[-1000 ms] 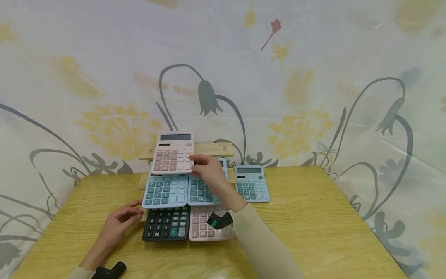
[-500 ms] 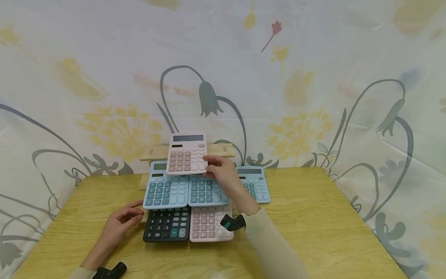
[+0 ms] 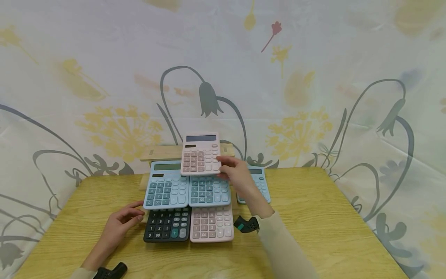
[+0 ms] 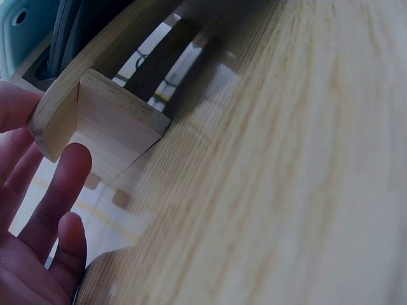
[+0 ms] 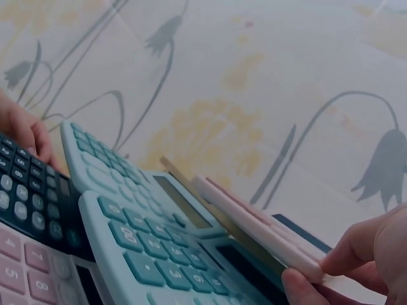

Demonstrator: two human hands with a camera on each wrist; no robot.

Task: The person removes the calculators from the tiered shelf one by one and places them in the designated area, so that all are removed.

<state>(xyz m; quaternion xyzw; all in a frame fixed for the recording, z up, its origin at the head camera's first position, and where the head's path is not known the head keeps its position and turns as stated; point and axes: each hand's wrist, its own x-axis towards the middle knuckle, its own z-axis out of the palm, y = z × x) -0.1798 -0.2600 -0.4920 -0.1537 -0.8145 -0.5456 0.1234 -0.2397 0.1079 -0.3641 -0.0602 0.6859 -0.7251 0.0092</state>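
**Top pink calc [image 3: 200,149] pinched in my R hand [image 3: 240,178], display end far**

So rn my R thumb and fingers are closed on the right edge of the top pink calc, down by its near corner, w/ no gap left btwn them and the plastic. It's up over the wooden rack [image 3: 160,152], right of the rack's middle, blocking part of the far slat and the far end of the right blue calc [image 3: 209,193]. Long axis runs near–far: display at the far end, number keys at the near end, keys facing me. R wrist cam has it slanted, almost edge-on. Can't tell if its near edge touches the rack.

L hand [image 3: 120,224] is at the left side of the rack, fingers loosely bent and spread, nothing gripped. L wrist cam shows one fingertip up against the wood's end, but idk for sure if it's actual contact.

Rest of the rack: left blue calc [image 3: 165,190] next to the right blue one, then the nearer row w/ the black calc [image 3: 167,226] on the left and the lower pink calc [image 3: 211,226] on the right. All four have displays or top ends far too, afaict. Third blue calc [image 3: 259,182] is right of the rack, partly behind my R hand. Wood-grain table [image 3: 313,217] under it all, floral backdrop [image 3: 313,58] on the far side.
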